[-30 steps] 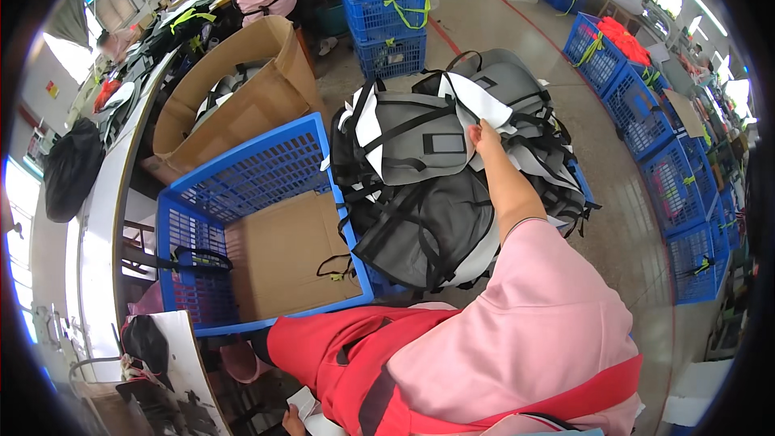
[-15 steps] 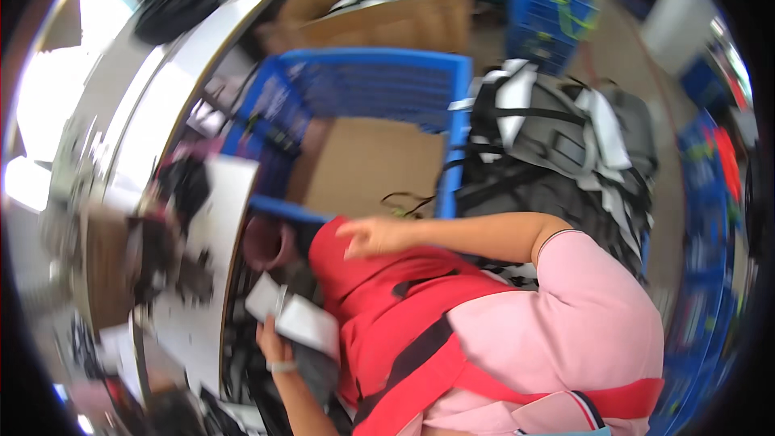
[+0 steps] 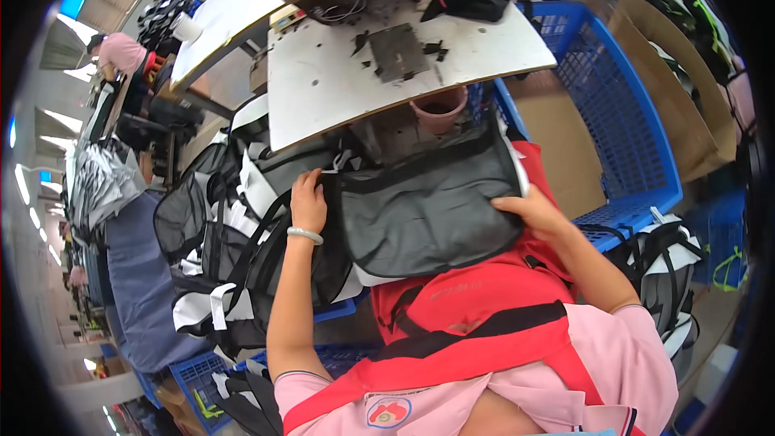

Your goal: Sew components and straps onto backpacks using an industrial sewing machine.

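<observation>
We position the dark gray bag panel (image 3: 432,214) in front of the body, above the lap of the red apron (image 3: 456,299) and below the front edge of the white worktop (image 3: 315,105). The panel lies spread and slightly wrinkled, with black trim along its edges and a white strip at its right side. We close the right hand (image 3: 529,214) on that side: the thumb presses on the upper face and the fingers pass behind the edge. We place the left hand (image 3: 308,203), with a pale bangle (image 3: 305,234) at the wrist, beside the panel's upper left corner. Its fingers are partly bent; we cannot tell whether they grip the material.

To the left, we note a pile of gray, black and white bag pieces (image 3: 182,214). A pink bucket (image 3: 440,111) stands beneath the worktop edge. To the right, a blue plastic crate (image 3: 626,77) contains a flat cardboard sheet (image 3: 557,137), with an open cardboard box (image 3: 674,113) beside it.
</observation>
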A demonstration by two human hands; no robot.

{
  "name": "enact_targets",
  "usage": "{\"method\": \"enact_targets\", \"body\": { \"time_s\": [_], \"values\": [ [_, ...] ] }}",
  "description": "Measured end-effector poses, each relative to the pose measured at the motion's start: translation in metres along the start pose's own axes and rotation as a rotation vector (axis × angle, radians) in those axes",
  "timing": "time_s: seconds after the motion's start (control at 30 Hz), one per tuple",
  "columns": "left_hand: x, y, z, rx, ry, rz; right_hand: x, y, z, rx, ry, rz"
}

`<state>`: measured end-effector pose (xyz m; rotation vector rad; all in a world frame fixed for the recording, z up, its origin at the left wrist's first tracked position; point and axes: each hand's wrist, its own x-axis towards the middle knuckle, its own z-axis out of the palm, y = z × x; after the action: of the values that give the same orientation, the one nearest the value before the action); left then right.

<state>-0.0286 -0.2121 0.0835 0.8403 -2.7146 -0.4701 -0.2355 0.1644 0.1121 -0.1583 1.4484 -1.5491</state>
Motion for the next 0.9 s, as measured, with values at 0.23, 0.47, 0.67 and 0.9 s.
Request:
{"method": "enact_targets", "body": {
  "time_s": [0.23, 0.47, 0.67, 0.9],
  "values": [
    [0.003, 0.045, 0.022, 0.152, -0.172, 0.553, -0.061, -0.099, -0.034, -0.151, 0.112, -0.142],
    [-0.028, 0.163, -0.043, -0.234, -0.360, 0.776, -0.064, -0.190, -0.117, -0.972, 0.442, -0.418],
    [-0.008, 0.253, -0.086, -0.074, -0.250, 1.046, -0.095, -0.152, 0.039, -1.398, -0.357, -0.542],
    [0.041, 0.242, -0.095, -0.095, -0.122, 1.016, -0.034, -0.162, 0.062, -1.020, -0.358, -0.337]
  ]
}}
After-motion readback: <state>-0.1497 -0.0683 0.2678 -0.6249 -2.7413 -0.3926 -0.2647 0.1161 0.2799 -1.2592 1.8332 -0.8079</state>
